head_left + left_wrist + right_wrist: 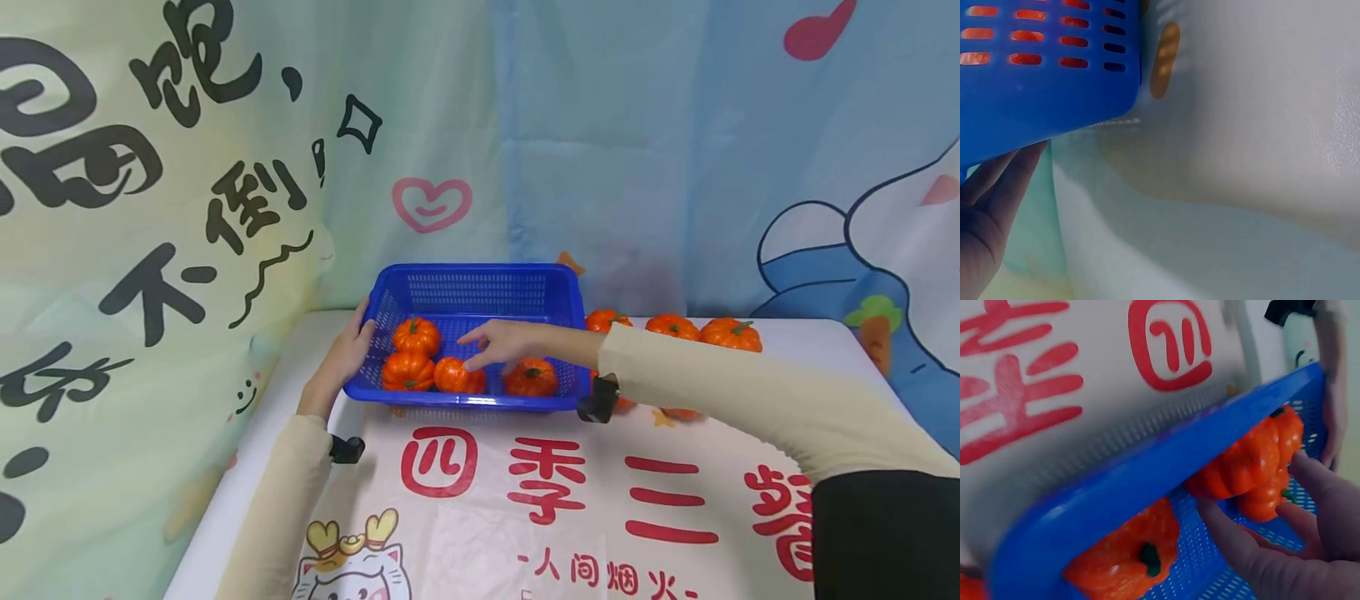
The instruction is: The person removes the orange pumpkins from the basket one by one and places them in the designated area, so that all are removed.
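Observation:
A blue plastic basket [480, 402] with slotted walls stands on the table and holds several small orange pumpkins. Three of these, among them the front pumpkin [459, 377], cluster at its left; another pumpkin [531, 378] lies apart, right of them. My left hand [341, 358] rests along the basket's left side, fingers extended against the outer wall in the left wrist view. Inside the basket, my right hand [504, 342] is over the front pumpkin with index finger stretched out. In the right wrist view, its thumb and fingers [1225, 534] are spread around that pumpkin [1241, 465].
Right of the basket, several more pumpkins [731, 334] sit on the table, some partly hidden behind my right sleeve [720, 396]. A printed cloth [465, 533] with red characters covers the tabletop. Behind the table hangs a patterned curtain [600, 167].

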The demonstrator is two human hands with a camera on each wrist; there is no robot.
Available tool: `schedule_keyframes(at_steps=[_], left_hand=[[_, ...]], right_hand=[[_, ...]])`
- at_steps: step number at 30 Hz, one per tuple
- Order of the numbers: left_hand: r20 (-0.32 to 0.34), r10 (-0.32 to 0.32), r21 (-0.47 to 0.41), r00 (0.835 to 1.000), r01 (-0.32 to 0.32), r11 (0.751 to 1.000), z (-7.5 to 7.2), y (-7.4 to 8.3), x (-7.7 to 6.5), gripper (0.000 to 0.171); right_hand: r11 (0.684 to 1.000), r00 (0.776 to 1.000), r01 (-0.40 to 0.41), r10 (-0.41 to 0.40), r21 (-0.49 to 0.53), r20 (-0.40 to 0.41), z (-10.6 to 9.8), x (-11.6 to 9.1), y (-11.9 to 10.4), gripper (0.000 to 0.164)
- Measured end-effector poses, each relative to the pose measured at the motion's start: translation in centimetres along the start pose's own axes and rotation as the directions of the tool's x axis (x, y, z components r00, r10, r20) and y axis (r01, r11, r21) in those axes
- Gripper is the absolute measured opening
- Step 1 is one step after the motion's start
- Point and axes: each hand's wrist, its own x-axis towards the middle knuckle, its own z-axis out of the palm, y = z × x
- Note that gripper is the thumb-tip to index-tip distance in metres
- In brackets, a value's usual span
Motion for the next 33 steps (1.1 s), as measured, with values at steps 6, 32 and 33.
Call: schedule_keyframes(at_steps=[6,32,33], left_hand=[[-0.007,0.005,-0.009,1.0,-0.005,1.0,0.1,0.1,0.2,0.059],[-0.001,-0.021,-0.029,1.0,0.021,0.999,0.1,0.1,0.0,0.059],[0.0,-0.019,-0.026,1.0,0.019,0.999,0.1,0.1,0.1,0.059]], right_hand=[[0.994,0.994,-0.075,0.068,0.082,0.086,0.5,3.1,-0.7,0.064],[0.973,0.994,-0.102,0.09,0.208,0.067,1.3,5.4,0.3,0.061],[0.972,0.995,-0.098,0.088,0.213,0.056,1.2,5.3,0.4,0.061]])
